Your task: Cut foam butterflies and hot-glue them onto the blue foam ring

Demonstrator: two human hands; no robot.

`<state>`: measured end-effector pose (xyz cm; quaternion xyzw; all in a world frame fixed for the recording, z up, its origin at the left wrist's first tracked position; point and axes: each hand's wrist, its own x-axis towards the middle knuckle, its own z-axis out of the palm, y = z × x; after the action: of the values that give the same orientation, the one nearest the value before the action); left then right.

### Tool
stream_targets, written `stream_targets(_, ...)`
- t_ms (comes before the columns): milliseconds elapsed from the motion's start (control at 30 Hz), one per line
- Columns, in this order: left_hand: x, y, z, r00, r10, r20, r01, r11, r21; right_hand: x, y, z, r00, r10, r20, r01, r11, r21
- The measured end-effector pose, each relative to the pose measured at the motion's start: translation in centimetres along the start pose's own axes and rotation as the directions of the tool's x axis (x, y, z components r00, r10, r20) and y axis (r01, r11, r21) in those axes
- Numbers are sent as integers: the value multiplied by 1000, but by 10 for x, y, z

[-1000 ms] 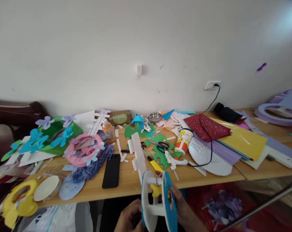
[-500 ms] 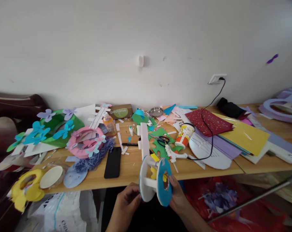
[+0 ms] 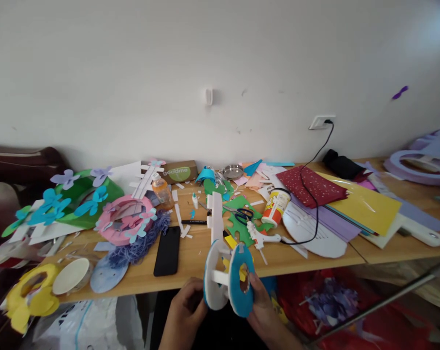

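Note:
I hold a foam craft piece of two blue-and-white rings (image 3: 241, 287) joined by short white crossbars, over the table's front edge. My right hand (image 3: 265, 311) grips the blue ring from its right side, its fingers partly hidden behind it. Curled at the lower edge of the white-faced ring is my left hand (image 3: 186, 308), thumb and fingers pinching there. A long white strip (image 3: 216, 221) with side tabs stands behind the rings; whether it is joined to them I cannot tell. Yellow shapes show between and inside the rings.
Behind lie scissors (image 3: 243, 215), a white glue gun (image 3: 263, 237) with a black cord and a paper cup (image 3: 276, 208). To the left are a black phone (image 3: 167, 251), an orange bottle (image 3: 163, 193) and a pink flowered ring (image 3: 110, 233). Coloured sheets (image 3: 365, 200) are stacked right.
The whole view has shifted slightly. The rings have turned a little and moved slightly left and down in view, both hands staying on them.

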<state>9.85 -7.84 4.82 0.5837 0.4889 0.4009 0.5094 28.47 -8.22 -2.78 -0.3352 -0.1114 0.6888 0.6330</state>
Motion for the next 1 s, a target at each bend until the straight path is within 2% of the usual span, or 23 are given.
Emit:
stream_targets(100, 1, -2, -3, 996, 86, -31, -80, 985, 154, 2, -1, 1, 999, 8, -48, -5, 997, 76)
stream_targets(233, -2, -11, -5, 985, 169, -11, -159, 944, 289, 1, -2, 8, 997, 12, -78, -5, 996, 89)
stream_targets(400, -7, -29, -6, 974, 212, -79, -170, 917, 360, -2, 3, 19, 997, 37, -73, -34, 998, 44)
stream_targets(567, -11, -44, -11, 958, 261, -122, -175, 863, 474, -5, 6, 28, 994, 76, -75, -70, 994, 79)
stream_targets(833, -11, -50, -15, 871, 479, -109, -320, 721, 615, -6, 6, 32, 992, 107, -69, -99, 989, 112)
stream_targets(1000, -10, -44, -10, 819, 574, -14, -419, 614, 669, -7, 8, 30, 997, 81, -9, -80, 993, 88)
